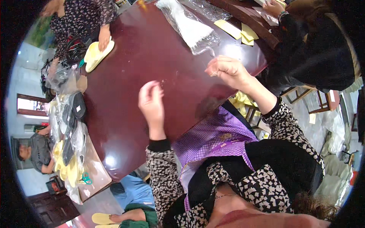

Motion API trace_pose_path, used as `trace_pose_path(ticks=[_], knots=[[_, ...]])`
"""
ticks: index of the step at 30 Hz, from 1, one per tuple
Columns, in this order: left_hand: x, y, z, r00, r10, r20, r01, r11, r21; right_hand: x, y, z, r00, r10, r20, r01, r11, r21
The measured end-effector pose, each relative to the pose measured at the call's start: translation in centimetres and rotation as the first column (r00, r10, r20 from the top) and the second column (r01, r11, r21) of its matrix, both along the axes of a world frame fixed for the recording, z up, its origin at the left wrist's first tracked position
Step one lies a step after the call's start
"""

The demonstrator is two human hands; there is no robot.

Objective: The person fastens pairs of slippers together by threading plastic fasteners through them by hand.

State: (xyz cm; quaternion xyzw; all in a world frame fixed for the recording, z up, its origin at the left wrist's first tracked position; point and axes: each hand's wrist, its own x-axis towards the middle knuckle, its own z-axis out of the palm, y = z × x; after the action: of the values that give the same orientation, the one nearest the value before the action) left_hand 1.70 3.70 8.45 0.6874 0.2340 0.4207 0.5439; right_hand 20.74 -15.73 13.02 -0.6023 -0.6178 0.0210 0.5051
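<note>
Both of my hands are raised over the dark red table (125,76). My left hand (153,106) has its fingers curled in toward the thumb, slightly smeared. A tiny glint shows near its fingertips, too small to name. To the right and farther off, my right hand (230,72) is closed in a pinch. Something small and pale is at its fingertips, but its kind does not show. Beyond the right hand lies a clear plastic bag (188,28) with white material inside.
Yellow pieces (234,30) lie at the far right of the table. At the far left, a co-worker's hand (103,38) rests on a yellow slipper (96,55). A side table on the left carries bagged dark slippers (78,106) and yellow ones (70,169). Another person (315,45) is at the right.
</note>
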Motion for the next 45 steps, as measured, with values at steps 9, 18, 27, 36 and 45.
trace_pose_path(ticks=[9, 18, 27, 36, 45], knots=[[7.9, -4.4, 0.3, 0.964, -0.265, -0.022, 0.253, 0.888, 0.385, -0.8, 2.1, 0.8, 0.997, 0.074, -0.008, -0.074, 0.996, 0.052], [8.7, -5.0, -0.7, 0.942, -0.322, -0.093, 0.335, 0.921, 0.201, 1.1, 5.1, 1.2, 0.831, 0.122, -0.543, -0.175, 0.983, -0.048], [8.7, -4.0, -1.6, 0.966, -0.196, 0.168, 0.239, 0.925, -0.294, 7.2, 10.0, -1.2, 0.993, -0.114, 0.035, 0.118, 0.981, -0.156], [8.5, -7.4, -1.7, 0.94, -0.198, 0.277, 0.325, 0.764, -0.557, 13.6, 13.1, -6.6, 0.785, -0.258, 0.564, 0.541, 0.728, -0.42], [1.4, -11.2, -1.7, 0.933, -0.133, 0.333, 0.34, 0.625, -0.703, 13.7, 13.3, -6.4, 0.794, -0.219, 0.567, 0.512, 0.743, -0.431]])
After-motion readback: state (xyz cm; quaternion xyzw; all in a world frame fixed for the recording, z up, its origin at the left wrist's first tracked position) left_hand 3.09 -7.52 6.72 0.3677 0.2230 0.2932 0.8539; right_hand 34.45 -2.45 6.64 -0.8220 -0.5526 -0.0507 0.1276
